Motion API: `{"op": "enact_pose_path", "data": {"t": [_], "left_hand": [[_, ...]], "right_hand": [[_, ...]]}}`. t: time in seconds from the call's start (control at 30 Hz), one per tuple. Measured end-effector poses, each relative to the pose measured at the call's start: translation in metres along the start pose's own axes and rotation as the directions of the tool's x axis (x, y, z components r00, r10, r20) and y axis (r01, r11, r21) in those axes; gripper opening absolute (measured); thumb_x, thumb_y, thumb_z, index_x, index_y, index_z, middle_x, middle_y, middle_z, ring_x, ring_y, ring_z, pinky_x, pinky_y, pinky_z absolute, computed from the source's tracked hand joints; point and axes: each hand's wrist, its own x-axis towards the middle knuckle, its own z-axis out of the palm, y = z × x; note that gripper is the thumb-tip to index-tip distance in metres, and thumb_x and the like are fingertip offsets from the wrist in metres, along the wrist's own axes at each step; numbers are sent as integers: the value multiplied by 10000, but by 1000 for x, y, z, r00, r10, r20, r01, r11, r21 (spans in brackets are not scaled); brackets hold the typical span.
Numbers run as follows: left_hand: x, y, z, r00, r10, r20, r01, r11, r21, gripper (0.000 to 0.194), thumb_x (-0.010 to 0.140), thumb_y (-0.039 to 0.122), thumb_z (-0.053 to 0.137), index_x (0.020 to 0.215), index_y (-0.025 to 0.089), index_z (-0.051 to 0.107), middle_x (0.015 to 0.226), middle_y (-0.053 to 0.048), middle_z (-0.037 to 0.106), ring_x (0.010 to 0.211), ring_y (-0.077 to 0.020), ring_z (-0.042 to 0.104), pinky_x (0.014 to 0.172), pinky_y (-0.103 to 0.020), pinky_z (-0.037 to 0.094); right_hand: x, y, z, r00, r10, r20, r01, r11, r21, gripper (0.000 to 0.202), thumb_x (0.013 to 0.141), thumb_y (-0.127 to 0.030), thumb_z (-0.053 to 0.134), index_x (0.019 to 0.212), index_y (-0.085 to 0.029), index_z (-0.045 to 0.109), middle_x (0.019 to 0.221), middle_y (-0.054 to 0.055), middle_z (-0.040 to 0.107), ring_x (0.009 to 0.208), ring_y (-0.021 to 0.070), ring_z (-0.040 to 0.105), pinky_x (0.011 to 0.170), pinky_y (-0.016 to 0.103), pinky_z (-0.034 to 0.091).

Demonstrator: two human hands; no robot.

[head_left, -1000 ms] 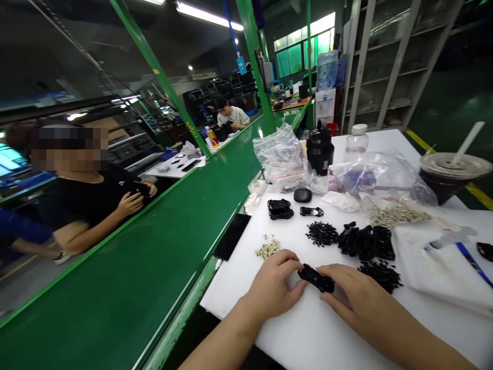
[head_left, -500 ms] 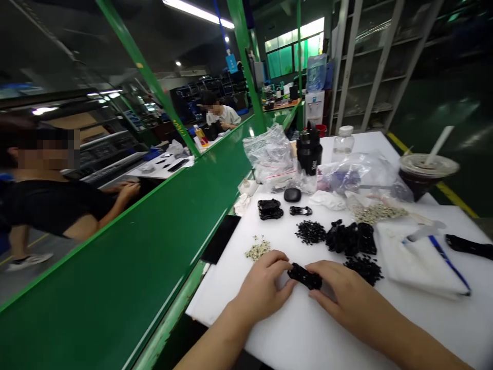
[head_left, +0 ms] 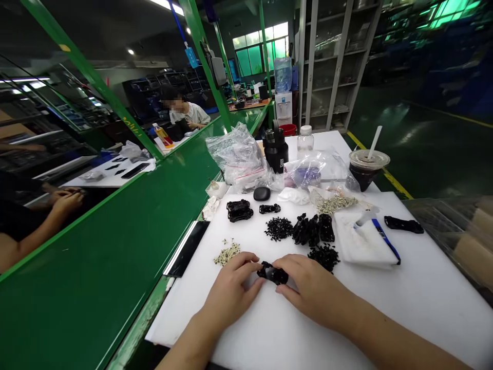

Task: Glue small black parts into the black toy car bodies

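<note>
A small black plastic part [head_left: 272,273] is held just over the white table [head_left: 246,329] between both hands. My left hand [head_left: 234,283] pinches its left end with thumb and fingers. At its right end, my right hand [head_left: 308,288] grips it the same way. Beyond my left hand lies a pile of pale small pieces [head_left: 227,253]. Farther up are a pile of tiny black pieces [head_left: 279,228], a stack of black parts [head_left: 239,210] and a single black part [head_left: 269,208]. A heap of black parts [head_left: 308,230] and another black pile [head_left: 324,257] lie beyond my right hand.
Plastic bags [head_left: 239,159], a black bottle [head_left: 276,154], a clear jar [head_left: 305,141] and an iced drink cup [head_left: 367,167] stand at the back. A white bag [head_left: 362,241] lies right. A green partition [head_left: 115,246] runs along the left, with people beyond it.
The camera view has turned to the right, so the table and hands appear farther left. Both hands still hold the black part, which shows tilted differently, with a gap visible in it.
</note>
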Motion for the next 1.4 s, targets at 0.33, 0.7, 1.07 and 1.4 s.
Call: {"op": "enact_pose_path", "data": {"t": [0.33, 0.7, 1.07, 1.4], "left_hand": [[-3, -3, 1, 999, -38, 31, 37, 999, 21, 191, 879, 213, 625, 1067, 245, 638, 1163, -72, 611, 1051, -221, 626, 892, -393, 565], [1, 0, -4, 993, -86, 83, 86, 996, 5, 424, 874, 231, 629, 1282, 278, 521, 1282, -66, 584, 948, -179, 645, 861, -364, 578], [29, -17, -37, 992, 70, 104, -89, 976, 201, 364, 888, 263, 573, 1252, 241, 590, 999, -48, 730, 878, -214, 665, 786, -353, 537], [59, -84, -60, 925, -376, 48, 351, 898, 266, 485, 839, 501, 589, 1263, 267, 556, 1059, -30, 741, 912, -236, 681, 794, -340, 535]], "right_hand": [[0, 3, 4, 1000, -3, -10, 3, 1000, -16, 311, 870, -133, 652, 1177, -176, 628, 1152, 82, 650, 1075, 255, 591, 965, 437, 498], [-1, 3, 2, 1000, -28, 1, 28, 1000, -2, 348, 853, -91, 623, 1190, -180, 619, 1155, 81, 631, 1088, 249, 568, 996, 438, 479], [-1, 4, -5, 959, -185, -216, 179, 983, -51, 434, 796, -6, 555, 1203, -152, 596, 1171, 103, 564, 1093, 245, 516, 994, 425, 469], [9, 31, -33, 875, -109, -473, -78, 930, -358, 261, 869, -61, 557, 1094, -130, 670, 1092, 126, 602, 1092, 305, 488, 956, 497, 475]]}}
